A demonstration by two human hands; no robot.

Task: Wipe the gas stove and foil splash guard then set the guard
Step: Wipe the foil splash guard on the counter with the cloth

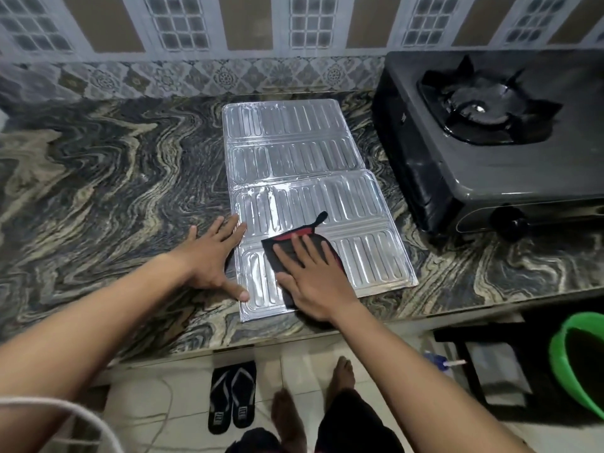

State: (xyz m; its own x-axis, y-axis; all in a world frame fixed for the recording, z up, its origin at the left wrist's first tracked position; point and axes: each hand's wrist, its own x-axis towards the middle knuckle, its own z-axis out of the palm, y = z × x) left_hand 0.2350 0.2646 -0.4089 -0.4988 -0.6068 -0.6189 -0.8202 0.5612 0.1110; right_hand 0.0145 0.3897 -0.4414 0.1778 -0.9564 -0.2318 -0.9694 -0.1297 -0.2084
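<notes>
Two of the task's three jobs look unfinished, judged from the layout. Foil splash guard [313, 197] lies flat and unfolded on the marbled counter [108, 178], just left of the black gas stove [483, 152] and apart from it, near edge close to the counter's front lip. Right hand [313, 282] is spread flat, fingers extended and apart, palm pressing a dark cloth with red trim [294, 243] onto the near panel of the guard; not a pinch or clamp, simply weight on the cloth. Left hand [209, 256] is also open, fingers splayed, resting partly on the counter with fingertips and thumb over the guard's left edge, apparently steadying it. Step in hand: wiping the guard, near panel. Far panels show a streaky sheen, but whether that is wiping or plain reflection I cannot tell. Stove top looks glossy around the burner; cannot confirm it has been wiped. Guard is not yet stood up around the stove, so setting it remains. Floor below: a pair of sandals [232, 397] and a green basin [578, 364] at right.
</notes>
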